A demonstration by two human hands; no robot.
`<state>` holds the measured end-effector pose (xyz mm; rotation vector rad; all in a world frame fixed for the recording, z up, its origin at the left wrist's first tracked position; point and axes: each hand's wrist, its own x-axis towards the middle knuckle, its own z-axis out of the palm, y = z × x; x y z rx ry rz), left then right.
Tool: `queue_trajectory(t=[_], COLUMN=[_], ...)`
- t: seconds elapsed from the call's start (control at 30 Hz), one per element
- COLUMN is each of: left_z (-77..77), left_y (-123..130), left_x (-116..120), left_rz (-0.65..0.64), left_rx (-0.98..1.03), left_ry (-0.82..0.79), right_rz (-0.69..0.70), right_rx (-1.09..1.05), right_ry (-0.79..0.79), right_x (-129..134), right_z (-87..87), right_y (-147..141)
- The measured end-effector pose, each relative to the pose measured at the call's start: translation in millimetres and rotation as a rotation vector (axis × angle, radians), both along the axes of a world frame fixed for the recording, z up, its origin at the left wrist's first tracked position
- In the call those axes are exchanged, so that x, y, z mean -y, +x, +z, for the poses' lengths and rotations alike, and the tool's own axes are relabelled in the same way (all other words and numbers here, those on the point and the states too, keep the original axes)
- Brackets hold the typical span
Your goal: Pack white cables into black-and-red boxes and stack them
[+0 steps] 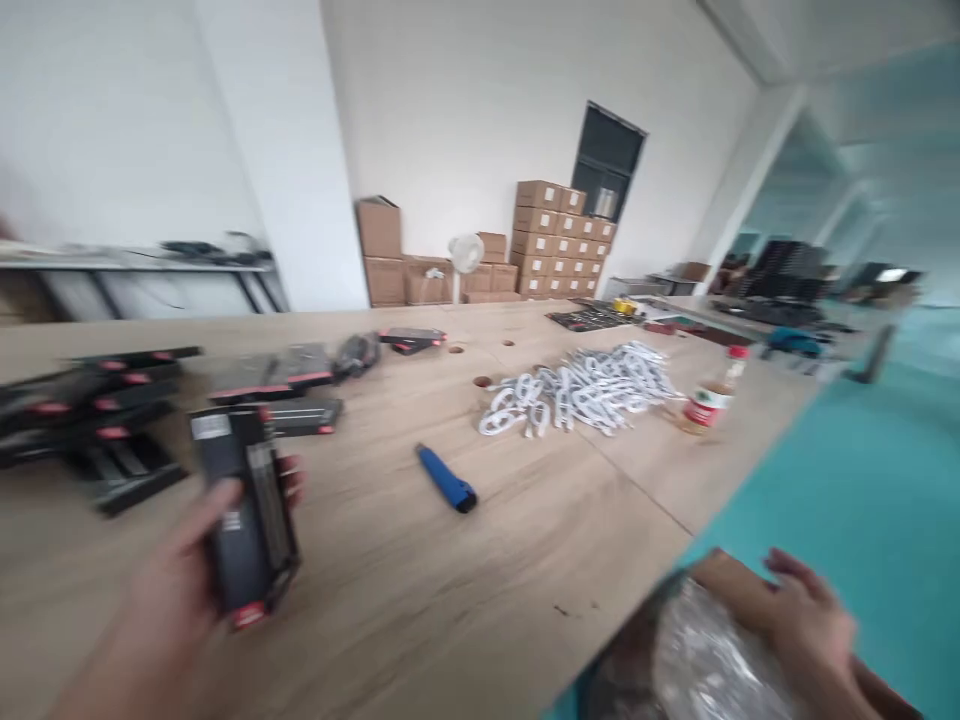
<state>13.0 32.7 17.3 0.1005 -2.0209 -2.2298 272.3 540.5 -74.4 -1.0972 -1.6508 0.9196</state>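
My left hand (176, 570) is wrapped round a slim black box (244, 500) with a white label and a red end, holding it above the table. More black boxes with red ends (120, 400) lie piled just beyond it at the left. At the lower right, my right hand (814, 625) is at the flap of a cardboard box (731, 585), its fingers partly stretched out and blurred. Clear plastic film (709, 660) bulges from that box. Between the hands, a blue utility knife (448, 478) lies on the wooden table (420, 610).
A heap of white coiled cables (585, 388) lies on the table's far right half, beside a bottle with a red cap (709, 400). Stacked cartons (559, 240) and a white fan (466, 255) stand by the wall. The table's right edge borders a green floor (885, 480).
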Motion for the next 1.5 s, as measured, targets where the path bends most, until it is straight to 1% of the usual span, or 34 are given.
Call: queue_trajectory(t=[0.03,0.07,0.1,0.13,0.17,0.2,0.27,0.3,0.37,0.4,0.43,0.5,0.53,0.6,0.67,0.73,0.83,0.97,1.13,1.27,1.43,1.5], left_z=[5.6,9.3,10.8,10.6,8.9,6.2,-0.5,-3.9,-9.6,-11.7,-13.2,-14.9,-15.2,-15.0,-14.3,-13.7,-12.4,-8.7,-6.7,-8.7,-10.7,-11.3], left_y=[9.4,16.9,22.5,26.2,28.5,29.7,29.3,28.1,25.3,24.5,24.4,26.9,28.8,32.5,34.4,34.7,34.5,35.4,35.8,36.0,37.7,37.8], left_x=[1.9,2.8,3.1,3.2,3.2,3.6,5.5,7.1,11.0,12.7,13.6,11.5,8.3,-0.8,-9.5,-14.6,-15.5,-13.0,-11.8,-13.9,-19.2,-20.6], left_rz=[0.004,0.003,-0.006,-0.025,-0.04,-0.046,-0.065,-0.071,-0.067,-0.046,-0.025,-0.015,-0.034,-0.098,-0.133,-0.138,-0.131,-0.126,-0.202,-0.262,-0.274,-0.281], left_rx=[-0.077,-0.203,-0.318,-0.437,-0.538,-0.629,-0.752,-0.782,-0.782,-0.767,-0.745,-0.696,-0.672,-0.626,-0.599,-0.593,-0.593,-0.589,-0.589,-0.632,-0.642,-0.642], left_ry=[-0.061,-0.205,-0.372,-0.521,-0.69,-0.851,-1.104,-1.192,-1.291,-1.318,-1.336,-1.349,-1.347,-1.328,-1.3,-1.278,-1.257,-1.243,-1.235,-1.22,-1.207,-1.218], right_rz=[0.035,0.093,0.183,0.346,0.573,0.791,1.288,1.425,1.611,1.643,1.646,1.639,1.644,1.679,1.729,1.768,1.807,1.856,1.913,1.881,1.74,1.704], right_rx=[-0.04,-0.072,-0.103,-0.13,-0.149,-0.193,-0.181,-0.178,-0.189,-0.2,-0.222,-0.267,-0.283,-0.295,-0.281,-0.261,-0.248,-0.249,-0.231,-0.217,-0.214,-0.222], right_ry=[-0.016,-0.025,-0.02,0.012,0.023,0.012,-0.034,-0.027,-0.03,-0.025,-0.031,-0.062,-0.086,-0.133,-0.177,-0.232,-0.309,-0.326,-0.379,-0.392,-0.372,-0.367], right_x=[5.8,16.7,33.4,56.4,85.4,119.5,194.9,231.8,294.8,319.1,338.2,360.9,365.4,364.9,357.7,350.1,343.2,339.7,336.2,336.2,340.3,341.7], right_z=[7.8,16.9,27.5,39.4,52.0,64.1,82.0,86.3,84.9,80.1,73.3,56.7,48.6,36.9,33.5,36.6,44.9,51.9,54.2,51.9,46.9,46.8], right_y=[-17.0,-36.2,-56.7,-77.9,-99.3,-120.8,-164.0,-185.1,-221.4,-234.4,-243.1,-248.0,-245.8,-237.9,-231.3,-229.1,-231.3,-234.0,-235.5,-238.5,-241.2,-240.8])
